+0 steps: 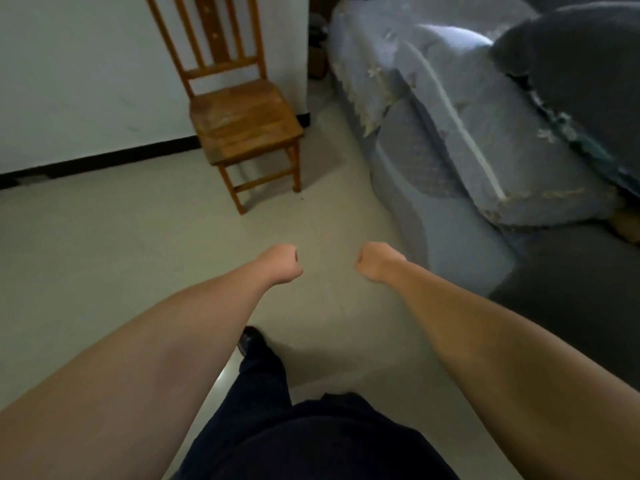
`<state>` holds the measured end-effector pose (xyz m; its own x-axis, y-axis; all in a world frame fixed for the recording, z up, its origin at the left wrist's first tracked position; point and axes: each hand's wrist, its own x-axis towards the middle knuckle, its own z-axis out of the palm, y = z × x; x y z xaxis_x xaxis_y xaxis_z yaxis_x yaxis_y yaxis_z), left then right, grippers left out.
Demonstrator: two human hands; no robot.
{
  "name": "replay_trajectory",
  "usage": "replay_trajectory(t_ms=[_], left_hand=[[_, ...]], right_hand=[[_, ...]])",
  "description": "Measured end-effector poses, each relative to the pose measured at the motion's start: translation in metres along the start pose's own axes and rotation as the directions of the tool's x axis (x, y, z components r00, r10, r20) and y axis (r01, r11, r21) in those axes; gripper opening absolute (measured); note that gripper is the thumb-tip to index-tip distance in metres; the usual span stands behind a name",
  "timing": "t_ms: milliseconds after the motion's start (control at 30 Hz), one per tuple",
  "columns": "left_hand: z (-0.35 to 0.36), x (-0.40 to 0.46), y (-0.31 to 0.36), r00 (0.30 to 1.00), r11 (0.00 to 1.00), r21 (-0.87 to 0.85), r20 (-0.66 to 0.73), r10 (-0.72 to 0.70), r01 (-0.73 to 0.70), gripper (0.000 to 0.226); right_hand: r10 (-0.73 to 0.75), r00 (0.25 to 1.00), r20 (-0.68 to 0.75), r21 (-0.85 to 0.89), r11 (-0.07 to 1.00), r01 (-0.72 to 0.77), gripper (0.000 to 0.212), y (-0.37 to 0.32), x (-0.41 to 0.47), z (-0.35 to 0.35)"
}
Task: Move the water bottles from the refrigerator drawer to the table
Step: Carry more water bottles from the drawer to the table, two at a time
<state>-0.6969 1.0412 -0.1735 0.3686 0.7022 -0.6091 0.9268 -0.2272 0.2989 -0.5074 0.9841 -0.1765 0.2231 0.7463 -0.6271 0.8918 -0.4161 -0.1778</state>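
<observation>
Dim, soft blur; bowed wide-angle edges

This is a room in a home, most likely a living room. A plain wooden chair (pixel 239 109) stands against a white wall (pixel 69 81) with a dark skirting strip. To the right is a sofa (pixel 450 140) under a grey-blue patterned cover, with a dark cushion (pixel 571 57) on it. The floor (pixel 104 244) is pale and smooth.

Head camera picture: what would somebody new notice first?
Two bare arms reach forward over the pale floor, the left hand and right hand both curled, holding nothing. A wooden chair stands by the white wall ahead, and a grey-blue sofa fills the right side.
</observation>
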Motion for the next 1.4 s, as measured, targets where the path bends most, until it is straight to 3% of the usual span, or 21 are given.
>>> replay_trajectory(t_ms=[267, 533, 733, 1133, 1400], left_hand=[[-0.100, 0.027, -0.127, 0.992, 0.991, -0.081, -0.066, -0.110, 0.105, 0.019], [-0.180, 0.032, -0.257, 0.923, 0.926, -0.261, -0.201, -0.328, 0.272, 0.012], [-0.223, 0.048, -0.309, 0.840, 0.838, -0.383, -0.226, -0.494, 0.389, 0.035], [-0.366, 0.116, -0.374, 0.645, 0.699, -0.567, -0.345, -0.682, 0.436, 0.036], [-0.390, 0.118, -0.448, 0.506, 0.517, -0.749, -0.284, -0.815, 0.413, 0.032]], right_hand=[[-0.102, 0.994, 0.027, -0.108, 0.989, 0.104, 0.036, -0.153, 0.079, -0.036], [-0.355, 0.935, 0.013, -0.212, 0.913, 0.349, 0.031, -0.319, 0.130, -0.080], [-0.479, 0.876, 0.050, -0.291, 0.832, 0.472, 0.031, -0.403, 0.184, -0.114], [-0.754, 0.656, 0.026, -0.415, 0.589, 0.694, 0.028, -0.572, 0.284, -0.227], [-0.774, 0.603, 0.193, -0.488, 0.457, 0.744, 0.032, -0.668, 0.326, -0.218]])
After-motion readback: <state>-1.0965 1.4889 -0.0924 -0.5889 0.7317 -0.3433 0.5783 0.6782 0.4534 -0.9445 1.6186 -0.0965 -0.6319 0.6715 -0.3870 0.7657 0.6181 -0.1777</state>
